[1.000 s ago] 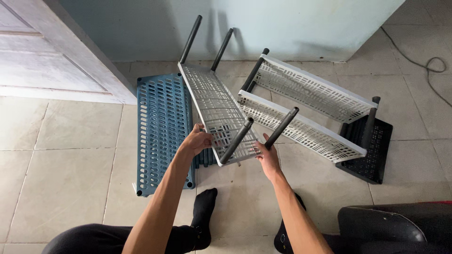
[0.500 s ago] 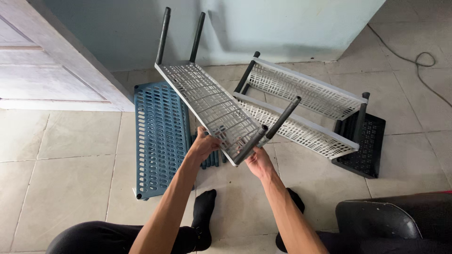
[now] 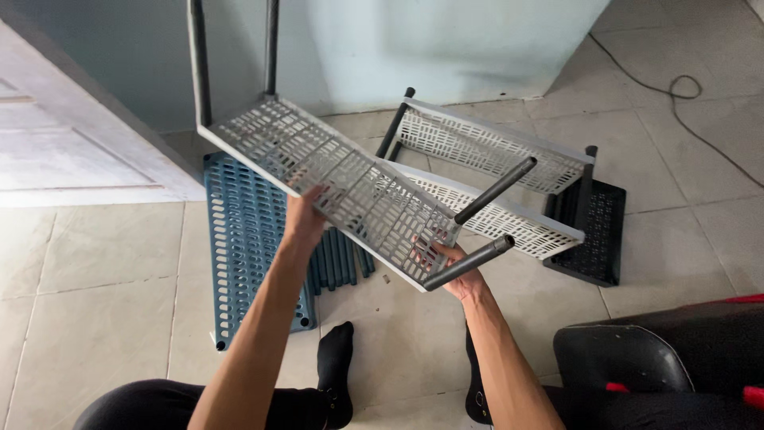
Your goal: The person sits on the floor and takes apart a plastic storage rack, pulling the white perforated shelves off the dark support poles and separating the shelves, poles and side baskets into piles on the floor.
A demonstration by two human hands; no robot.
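A pale tiled floor (image 3: 95, 318) is filling most of the view, with a white panelled door (image 3: 72, 151) lying along the left edge and a light blue wall (image 3: 446, 40) standing at the top.

A grey perforated plastic shelf panel with dark grey tube legs (image 3: 334, 183) is hanging tilted in the air above the floor, its far end raised toward the wall and its near corner dipping toward the person. Two legs are sticking up at the far end and two more are jutting out to the right at the near end.

Behind it, a grey two-tier slotted plastic shelf unit (image 3: 493, 159) is lying on its side on the tiles, touching a black perforated plastic shelf panel (image 3: 593, 231) at its right end. A blue slotted plastic shelf panel (image 3: 247, 255) is lying flat on the floor beneath the raised panel, with a cluster of blue plastic tubes (image 3: 342, 259) just beside it.

A black chair seat (image 3: 629, 358) is sitting at the lower right.

The left hand (image 3: 302, 219) is gripping the panel's left long edge, fingers curling over it. The right hand (image 3: 454, 267) is gripping the near corner from beneath, just beside the lowest leg.

A thin black cable (image 3: 684, 87) is looping over the tiles at the upper right.
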